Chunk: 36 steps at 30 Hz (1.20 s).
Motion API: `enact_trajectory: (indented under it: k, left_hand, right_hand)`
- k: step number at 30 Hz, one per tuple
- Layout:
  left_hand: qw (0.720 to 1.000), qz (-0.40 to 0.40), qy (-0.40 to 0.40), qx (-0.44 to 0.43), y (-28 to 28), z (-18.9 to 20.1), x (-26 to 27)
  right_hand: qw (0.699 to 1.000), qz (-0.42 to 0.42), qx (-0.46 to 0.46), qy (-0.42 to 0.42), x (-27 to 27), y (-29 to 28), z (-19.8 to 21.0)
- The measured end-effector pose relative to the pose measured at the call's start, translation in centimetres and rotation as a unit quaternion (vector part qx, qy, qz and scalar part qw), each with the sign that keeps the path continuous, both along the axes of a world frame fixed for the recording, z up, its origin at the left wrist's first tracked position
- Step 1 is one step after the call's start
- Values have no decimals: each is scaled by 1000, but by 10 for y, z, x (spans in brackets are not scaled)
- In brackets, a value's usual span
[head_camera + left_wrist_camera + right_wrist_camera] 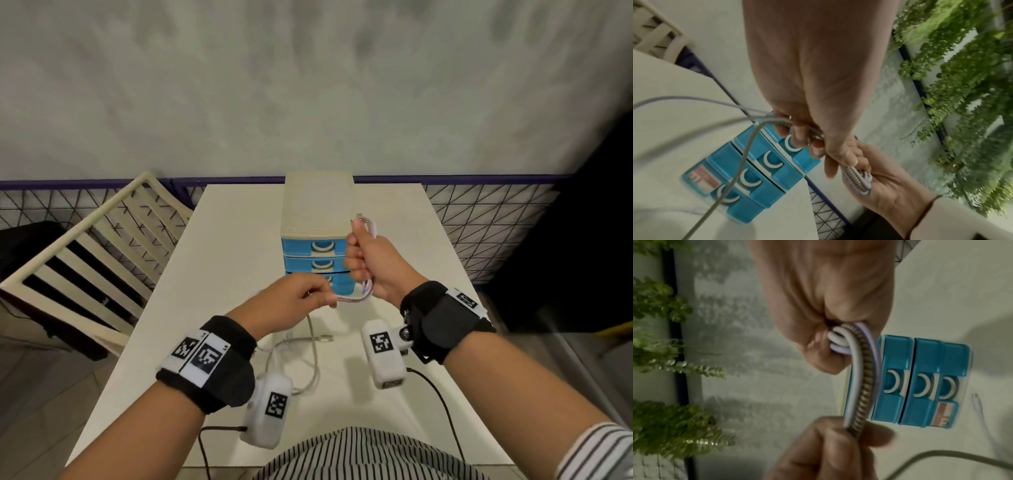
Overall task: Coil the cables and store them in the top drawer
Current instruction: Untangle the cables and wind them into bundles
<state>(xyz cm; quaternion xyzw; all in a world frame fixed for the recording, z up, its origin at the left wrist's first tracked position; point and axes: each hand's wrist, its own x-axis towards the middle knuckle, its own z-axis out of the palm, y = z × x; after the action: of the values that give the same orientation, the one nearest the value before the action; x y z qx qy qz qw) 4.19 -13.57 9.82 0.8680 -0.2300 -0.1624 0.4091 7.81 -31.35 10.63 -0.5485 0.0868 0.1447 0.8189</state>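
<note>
A small drawer unit [317, 205] with a beige top and three blue drawers stands mid-table, and its top drawer [320, 246] is closed. In front of it my right hand [356, 260] is a fist around a coil of braided and lilac cables [368, 287]; the right wrist view shows the cable loops [861, 378] leaving that fist. My left hand [327, 296] pinches the braided strand [349, 300] just left of the coil. In the left wrist view a grey cable [744, 155] trails from the left hand's fingers [816, 151] down toward the table.
Loose white and grey cables [310, 353] lie on the white table [233, 240] near me, one ending in a connector [975, 395]. A cream slatted chair [92, 267] stands at the left. A wire fence [479, 219] runs behind the table.
</note>
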Motion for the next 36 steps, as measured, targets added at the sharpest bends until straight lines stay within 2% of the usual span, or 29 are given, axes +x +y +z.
enact_trajectory:
  k: [3,6,10,15,19,22,24,27,30,34,36]
  left_hand:
    - [994,66,-80,-25,-5,6,0]
    - [985,84,-150,-7,-6,8,1]
    - [989,91,-117,-5,-14,13,1]
    - [985,96,-134,46,-17,10,-1]
    - [976,121,-169,68,-12,4,1]
    - [983,111,-137,49,-6,2,2]
    - [988,117,-101,27,-6,2,4]
    - [986,158,-51,36,-3,6,13]
    - [986,132,-38,91,12,10,20]
    - [993,79,83,-42,20,5,16]
    - [989,80,104,-72,13,5,13]
  right_hand:
    - [994,74,-73,13,-4,4,-3]
    - [986,112,-127,-5,-11,9,-4]
    - [960,140,-235,-60,-15,16,-13]
    - [960,165,-219,-50,-24,19,-20]
    - [944,237,-218,-70,-31,17,-21]
    - [941,293,-165,-48,-34,16,-17]
    - [940,301,-155,-45,-31,14,-15]
    - [944,264,-192,-54,-22,11,-12]
    - [963,185,-190,-42,-12,2,-8]
    - [984,124,-128,-11,-4,-7,-5]
    - [985,118,-122,0,-4,-3,-5]
